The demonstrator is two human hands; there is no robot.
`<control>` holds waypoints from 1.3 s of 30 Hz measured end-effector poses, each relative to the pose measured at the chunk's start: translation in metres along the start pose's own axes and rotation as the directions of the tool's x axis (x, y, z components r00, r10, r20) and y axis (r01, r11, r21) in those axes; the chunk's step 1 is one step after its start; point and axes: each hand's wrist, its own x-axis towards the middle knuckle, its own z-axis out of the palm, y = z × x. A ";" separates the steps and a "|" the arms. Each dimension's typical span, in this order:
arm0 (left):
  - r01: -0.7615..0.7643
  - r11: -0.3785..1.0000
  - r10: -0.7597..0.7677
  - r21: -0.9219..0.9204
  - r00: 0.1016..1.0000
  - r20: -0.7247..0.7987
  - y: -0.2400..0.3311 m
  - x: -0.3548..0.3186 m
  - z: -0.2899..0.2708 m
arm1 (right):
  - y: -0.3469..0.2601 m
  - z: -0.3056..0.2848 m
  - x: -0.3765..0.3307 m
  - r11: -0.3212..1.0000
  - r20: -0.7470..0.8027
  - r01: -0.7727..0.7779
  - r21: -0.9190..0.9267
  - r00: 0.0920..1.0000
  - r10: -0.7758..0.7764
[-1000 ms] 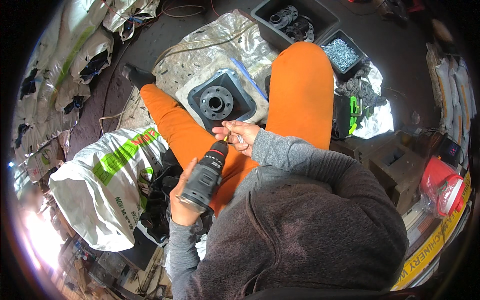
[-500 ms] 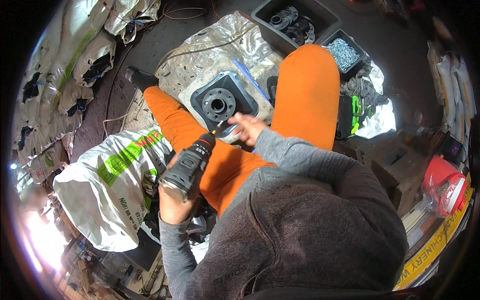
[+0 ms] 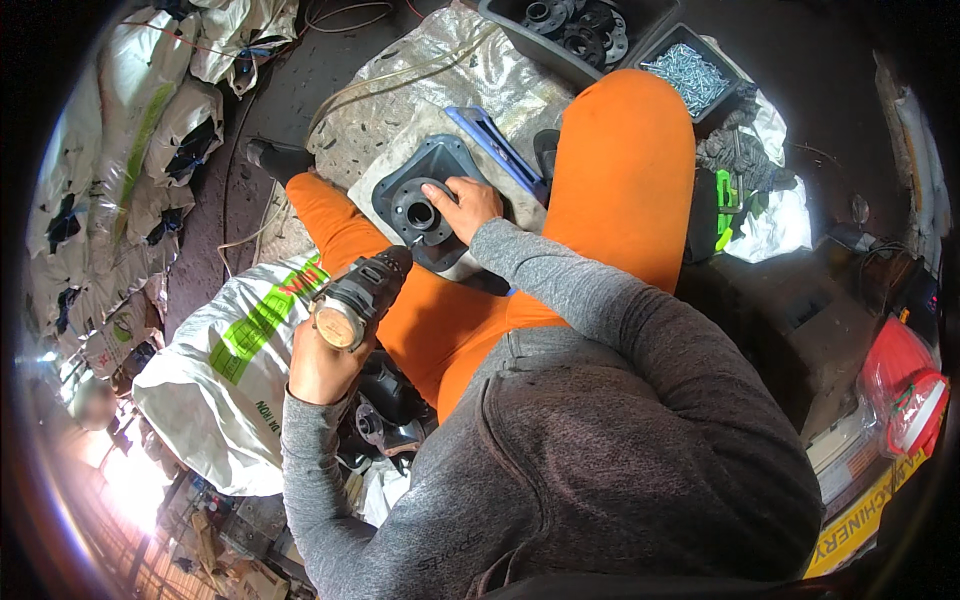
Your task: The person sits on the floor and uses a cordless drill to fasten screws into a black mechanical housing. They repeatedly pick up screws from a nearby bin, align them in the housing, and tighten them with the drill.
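My left hand (image 3: 325,365) is closed round the grip of a dark cordless drill (image 3: 365,285), whose tip points at the near edge of a round grey metal flange (image 3: 405,193). The flange has a centre hole and bolt holes, and lies on a dark square housing (image 3: 450,152). My right hand (image 3: 472,208) grips the flange's right side, fingers over its top; the fingertips are partly hidden. Beside the housing lies a long blue slotted piece (image 3: 497,152).
A grey bin of dark flanges (image 3: 540,42) and a small tray of screws (image 3: 690,80) stand beyond my right knee. White sacks (image 3: 215,375) lie on the left. A green-handled tool (image 3: 724,210) and a red container (image 3: 895,370) are on the right.
My right hand has moved from near the drill tip onto the flange. The drill has shifted slightly left and up in the view. The blue piece looks wider and tilted up.
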 end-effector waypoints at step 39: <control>0.152 0.938 -0.169 -0.311 0.985 -0.029 0.013 -0.026 0.010 | 0.010 -0.012 0.006 0.860 -0.056 -0.283 0.424 0.940 0.337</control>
